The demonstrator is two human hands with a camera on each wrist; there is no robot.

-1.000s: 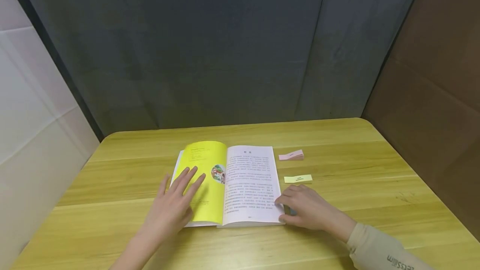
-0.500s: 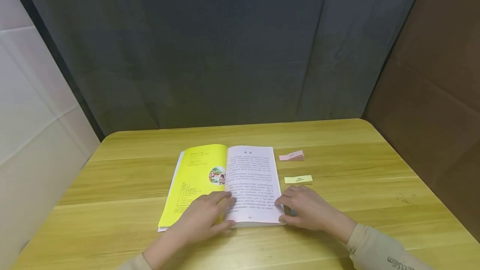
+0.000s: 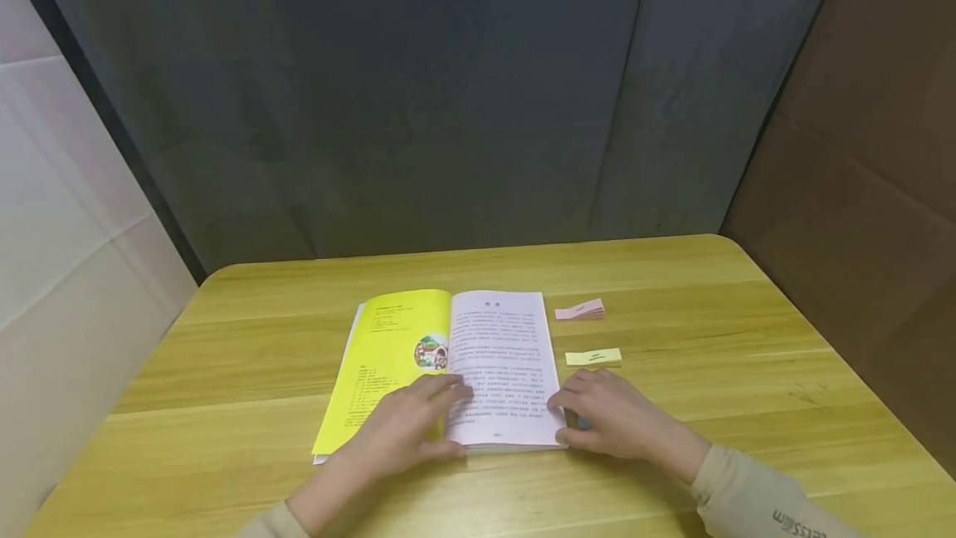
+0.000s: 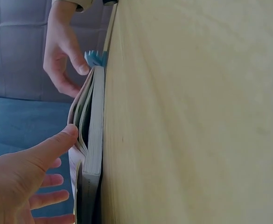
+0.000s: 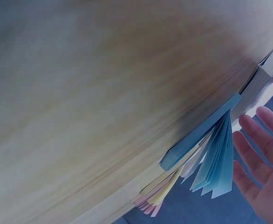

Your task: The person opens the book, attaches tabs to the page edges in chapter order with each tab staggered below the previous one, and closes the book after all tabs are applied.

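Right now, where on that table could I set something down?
The yellowish wooden table is bare left of the open yellow-and-white paper book, beyond it, and right of the pink paper tabs and pale-yellow paper tabs. It's crowded along the book's right edge, where the right hand is close by the blue paper tabs.

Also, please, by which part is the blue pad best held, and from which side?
Probably pinch the blue pad by its flat base, from the right in the head view: the book lies close on its left, and its loose leaves fan upward.
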